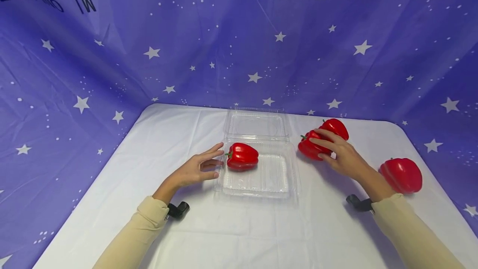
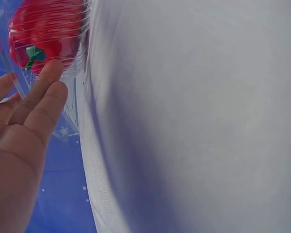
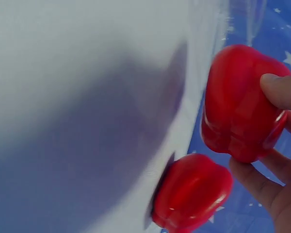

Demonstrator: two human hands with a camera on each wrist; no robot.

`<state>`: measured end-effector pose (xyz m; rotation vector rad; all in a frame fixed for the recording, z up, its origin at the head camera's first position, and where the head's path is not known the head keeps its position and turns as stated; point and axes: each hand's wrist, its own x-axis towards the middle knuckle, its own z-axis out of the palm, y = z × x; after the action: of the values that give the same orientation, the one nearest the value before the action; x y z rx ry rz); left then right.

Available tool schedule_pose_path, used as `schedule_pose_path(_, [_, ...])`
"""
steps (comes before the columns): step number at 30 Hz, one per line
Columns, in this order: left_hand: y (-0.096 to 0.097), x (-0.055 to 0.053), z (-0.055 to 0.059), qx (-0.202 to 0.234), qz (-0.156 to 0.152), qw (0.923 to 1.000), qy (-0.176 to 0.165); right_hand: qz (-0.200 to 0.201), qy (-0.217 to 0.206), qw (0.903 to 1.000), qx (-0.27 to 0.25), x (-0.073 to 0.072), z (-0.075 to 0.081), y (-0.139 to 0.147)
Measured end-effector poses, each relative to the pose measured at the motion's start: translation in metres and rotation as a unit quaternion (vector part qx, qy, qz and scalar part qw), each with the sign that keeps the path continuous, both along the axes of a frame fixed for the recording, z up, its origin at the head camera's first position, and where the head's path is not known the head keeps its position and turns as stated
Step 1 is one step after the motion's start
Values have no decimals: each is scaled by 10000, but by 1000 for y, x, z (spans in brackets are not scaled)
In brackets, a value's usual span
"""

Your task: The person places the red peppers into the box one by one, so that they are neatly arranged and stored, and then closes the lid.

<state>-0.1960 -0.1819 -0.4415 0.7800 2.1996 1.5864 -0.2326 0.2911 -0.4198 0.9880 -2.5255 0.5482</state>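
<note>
A clear plastic clamshell box (image 1: 287, 190) lies on the table, its lid (image 1: 257, 124) folded back. One red bell pepper (image 1: 243, 157) lies on its side in the left part of the base, green stem pointing left. Beside the box's left wall is my left hand (image 1: 196, 169), its fingers extended and spread, holding nothing. My right hand (image 1: 343, 155) grips another red bell pepper (image 3: 242, 102) between thumb and fingers, right of the box. In the right wrist view this pepper hangs above the white cloth, apart from a second pepper (image 3: 194, 191).
A red bell pepper (image 1: 337, 128) sits just behind the gripped one. Another pepper (image 1: 402, 175) rests at the right, partly behind the right forearm. A white cloth (image 1: 224, 231) covers the table, and a blue starry curtain (image 1: 224, 45) hangs around its back and sides.
</note>
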Motion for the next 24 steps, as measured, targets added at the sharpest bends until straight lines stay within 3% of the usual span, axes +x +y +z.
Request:
schedule_pose_path(7, [-1,2,0,-15,-3,10000,-3,-95,52,9999,79,18,9,3])
schedule_pose_path(12, [0,2,0,8,-31,10000,-12,-141,-147,9998,-87,30,16,3])
schedule_pose_path(24, [0,0,-1,7,-17,10000,9,39,-170,9990,-420,47,35,-9])
